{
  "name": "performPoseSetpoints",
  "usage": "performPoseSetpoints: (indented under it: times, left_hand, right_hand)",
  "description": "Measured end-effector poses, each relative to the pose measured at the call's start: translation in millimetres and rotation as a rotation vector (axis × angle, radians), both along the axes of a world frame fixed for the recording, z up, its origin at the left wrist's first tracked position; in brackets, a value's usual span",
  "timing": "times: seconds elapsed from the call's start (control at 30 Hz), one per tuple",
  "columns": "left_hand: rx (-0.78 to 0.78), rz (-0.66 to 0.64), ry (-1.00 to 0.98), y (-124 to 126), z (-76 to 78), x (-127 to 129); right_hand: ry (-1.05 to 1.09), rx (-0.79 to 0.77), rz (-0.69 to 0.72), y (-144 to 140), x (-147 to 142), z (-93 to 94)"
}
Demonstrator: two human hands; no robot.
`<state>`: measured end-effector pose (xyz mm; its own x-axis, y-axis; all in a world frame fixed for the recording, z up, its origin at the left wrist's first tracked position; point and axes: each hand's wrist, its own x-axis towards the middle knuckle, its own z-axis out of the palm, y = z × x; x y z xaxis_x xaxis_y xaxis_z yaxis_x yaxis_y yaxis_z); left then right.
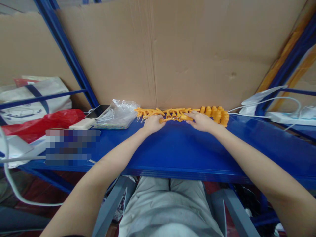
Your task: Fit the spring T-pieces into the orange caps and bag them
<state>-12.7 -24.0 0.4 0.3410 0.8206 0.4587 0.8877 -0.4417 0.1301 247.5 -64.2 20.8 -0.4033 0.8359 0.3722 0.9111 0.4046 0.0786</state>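
A row of orange-yellow plastic pieces (177, 111) lies along the back of the blue shelf, against the cardboard. My left hand (153, 123) is closed around a ribbed yellow stick-like piece (162, 121), whose end pokes out by the thumb. Thin metal chains (139, 119) hang from the pieces just left of that hand. My right hand (201, 121) is closed on a rounded yellow piece (185, 118), with its fingertips partly hidden. Between the hands, small metal rings or chain links (174, 117) show. Thicker yellow pieces (217, 115) stand bunched beyond the right hand.
On the left are a clear plastic bag (118, 118), a phone (98, 112), a white box (82, 124) and a red bag (56, 120). White cables (278, 98) run at the right. Blue frame posts (66, 49) flank the cardboard wall (187, 56).
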Motion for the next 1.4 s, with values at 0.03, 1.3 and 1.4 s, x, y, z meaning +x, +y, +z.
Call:
performPoseSetpoints:
  times: [0.03, 1.3, 1.4]
  left_hand:
    - [0.002, 0.002, 0.003, -1, 0.7, 0]
    - [0.196, -0.153, -0.204, 5, -8.4, 4]
    - [0.198, -0.159, -0.194, 5, -8.4, 4]
  right_hand:
    - [0.006, 0.001, 0.005, 0, 0, -0.5]
    - [0.972, -0.373, 0.404, 38, 14, -24.3]
    - [1.069, -0.458, 0.337, 36, 12, -21.7]
